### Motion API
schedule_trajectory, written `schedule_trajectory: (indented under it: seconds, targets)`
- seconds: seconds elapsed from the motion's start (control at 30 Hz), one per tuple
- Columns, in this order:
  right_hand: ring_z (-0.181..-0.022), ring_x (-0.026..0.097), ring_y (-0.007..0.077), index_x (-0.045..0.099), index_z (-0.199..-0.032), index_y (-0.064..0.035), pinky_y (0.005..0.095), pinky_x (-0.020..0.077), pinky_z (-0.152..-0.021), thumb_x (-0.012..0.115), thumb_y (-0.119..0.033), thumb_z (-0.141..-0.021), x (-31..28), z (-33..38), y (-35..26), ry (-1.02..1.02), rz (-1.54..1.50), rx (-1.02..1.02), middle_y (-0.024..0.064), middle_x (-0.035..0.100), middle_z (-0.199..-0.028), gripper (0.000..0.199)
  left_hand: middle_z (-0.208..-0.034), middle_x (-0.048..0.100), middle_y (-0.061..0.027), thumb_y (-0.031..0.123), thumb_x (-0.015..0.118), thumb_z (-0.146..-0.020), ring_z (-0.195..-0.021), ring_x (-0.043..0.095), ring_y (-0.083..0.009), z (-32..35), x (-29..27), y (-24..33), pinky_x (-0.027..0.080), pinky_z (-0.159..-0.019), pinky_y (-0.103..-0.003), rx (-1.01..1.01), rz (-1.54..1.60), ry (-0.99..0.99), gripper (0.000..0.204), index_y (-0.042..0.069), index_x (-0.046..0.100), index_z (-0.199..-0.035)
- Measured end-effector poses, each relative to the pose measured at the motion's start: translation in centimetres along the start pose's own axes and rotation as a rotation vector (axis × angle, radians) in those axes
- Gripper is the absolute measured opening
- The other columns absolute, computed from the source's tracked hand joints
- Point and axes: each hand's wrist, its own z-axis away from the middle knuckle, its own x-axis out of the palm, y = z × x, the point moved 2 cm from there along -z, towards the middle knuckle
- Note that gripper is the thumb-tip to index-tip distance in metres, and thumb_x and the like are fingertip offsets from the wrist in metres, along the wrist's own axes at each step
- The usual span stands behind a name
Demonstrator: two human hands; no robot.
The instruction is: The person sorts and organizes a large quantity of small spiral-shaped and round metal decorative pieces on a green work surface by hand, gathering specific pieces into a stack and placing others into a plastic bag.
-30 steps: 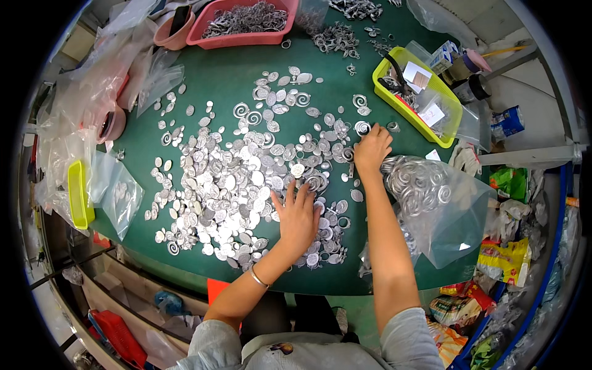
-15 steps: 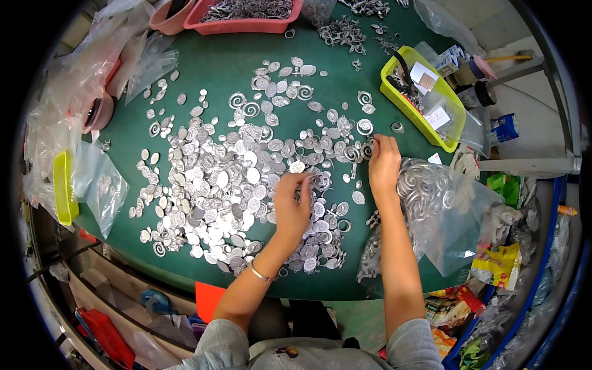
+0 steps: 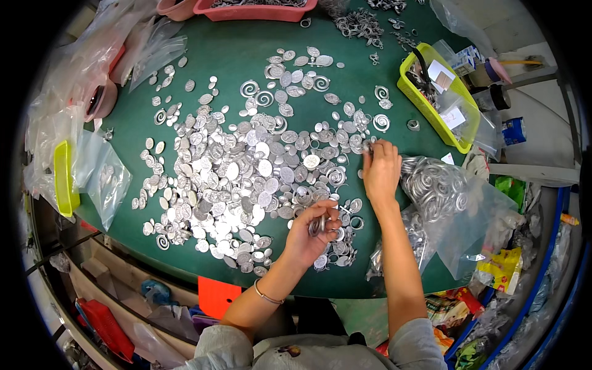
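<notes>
A wide heap of silver metal pieces (image 3: 246, 166), flat ovals and spirals, covers the green table (image 3: 228, 61). My left hand (image 3: 311, 231) is turned palm up near the front edge, its fingers curled around a small stack of silver pieces. My right hand (image 3: 381, 171) rests further right at the heap's edge, fingertips pinching a silver piece. Just right of it lies a clear plastic bag (image 3: 447, 203) filled with silver spirals.
A yellow tray (image 3: 431, 108) with papers stands at the right. A pink tray (image 3: 259, 9) of metal parts sits at the back. Clear plastic bags (image 3: 102, 172) and a yellow-green container (image 3: 61, 179) lie at the left. Clutter and packets crowd the right side.
My left hand lifted off the heap, turned palm up and closed around pieces. My right hand drew back toward me, to the heap's right edge beside the bag.
</notes>
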Motion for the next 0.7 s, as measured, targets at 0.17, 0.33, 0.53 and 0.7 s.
schedule_trajectory:
  seconds: [0.17, 0.33, 0.53, 0.7]
  targets:
    - [-0.079, 0.054, 0.0267, 0.061, -0.079, -0.0005, 0.0343, 0.0434, -0.063, 0.061, -0.007, -0.078, -3.2, 1.9, -1.8, -0.378, -0.869, 0.297, 0.0091, 0.057, -0.085, 0.007, -0.104, 0.058, -0.0126, 0.022, 0.039, -0.086, -0.094, 0.057, -0.0226, 0.8, 2.6, 0.5, 0.05, -0.078, -0.035, 0.093, 0.095, 0.098, 0.039, 0.0, 0.051, -0.116]
    - [-0.086, 0.05, 0.0281, 0.06, -0.089, -0.0012, 0.0352, 0.0417, -0.074, 0.068, -0.01, -0.071, -3.2, 2.5, -3.8, -0.397, -0.631, -0.003, 0.0109, 0.054, -0.09, 0.021, -0.103, 0.059, -0.0131, 0.02, 0.05, -0.086, -0.087, 0.056, -0.0234, 0.0, -1.6, 0.3, 0.048, -0.072, -0.036, 0.1, 0.155, 0.084, 0.032, 0.002, 0.054, -0.112]
    - [-0.084, 0.048, 0.0299, 0.057, -0.083, -0.0014, 0.0372, 0.0404, -0.072, 0.072, -0.008, -0.065, -0.2, 2.0, -4.4, -0.204, -0.474, -0.067, 0.0107, 0.053, -0.086, 0.025, -0.103, 0.059, -0.0145, 0.02, 0.054, -0.086, -0.09, 0.057, -0.0244, 0.6, -2.6, 0.5, 0.048, -0.073, -0.035, 0.06, 0.142, -0.107, 0.032, 0.002, 0.053, -0.112]
    - [-0.061, 0.045, 0.0016, 0.057, -0.08, -0.0018, 0.0191, 0.0359, -0.051, 0.066, -0.006, -0.077, -2.0, 3.0, -4.8, -0.571, -0.99, 0.129, -0.0021, 0.054, -0.069, 0.011, -0.111, 0.057, -0.0156, 0.024, 0.052, -0.089, -0.11, 0.051, -0.0299, 1.4, 0.3, 1.6, 0.046, -0.089, -0.042, 0.221, -0.04, 0.111, 0.039, -0.001, 0.048, -0.119]
